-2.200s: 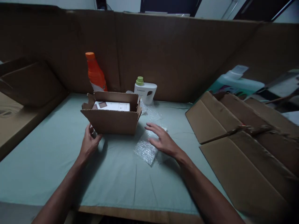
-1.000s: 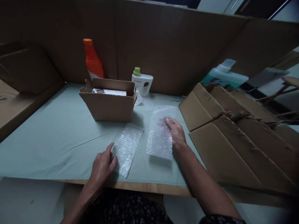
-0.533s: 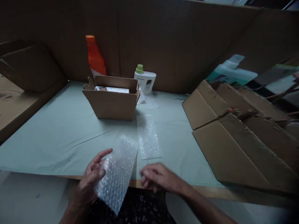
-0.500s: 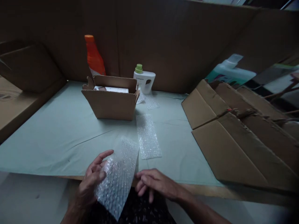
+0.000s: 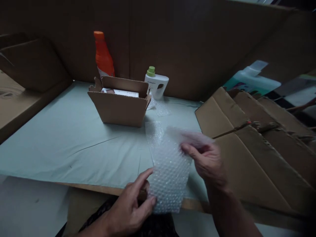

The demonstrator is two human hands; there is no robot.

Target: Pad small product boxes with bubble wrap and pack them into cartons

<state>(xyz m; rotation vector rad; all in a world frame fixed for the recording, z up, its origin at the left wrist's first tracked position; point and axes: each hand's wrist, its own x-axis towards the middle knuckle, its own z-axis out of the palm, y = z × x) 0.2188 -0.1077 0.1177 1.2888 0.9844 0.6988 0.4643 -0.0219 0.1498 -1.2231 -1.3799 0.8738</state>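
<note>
A clear sheet of bubble wrap (image 5: 170,177) hangs over the table's front edge between my hands. My right hand (image 5: 208,161) pinches its upper right part, where the top is folded over and blurred. At the sheet's lower left edge is my left hand (image 5: 132,200), thumb and forefinger closed on the plastic. Behind the held sheet, a second piece of bubble wrap (image 5: 153,129) lies flat and is partly covered. An open cardboard box (image 5: 120,110) stands farther back on the table, with a white printed item (image 5: 123,93) inside.
An orange bottle (image 5: 104,56) and a white jug with a green cap (image 5: 156,84) stand behind the box. Small bubble wrap scraps (image 5: 163,109) lie by the jug. Cardboard boxes (image 5: 249,168) and a teal bottle (image 5: 251,79) occupy the right; cardboard (image 5: 37,69) rises left.
My right hand has come up and taken hold of the bubble wrap's upper right. The sheet and my left hand have moved right. The view has shifted slightly.
</note>
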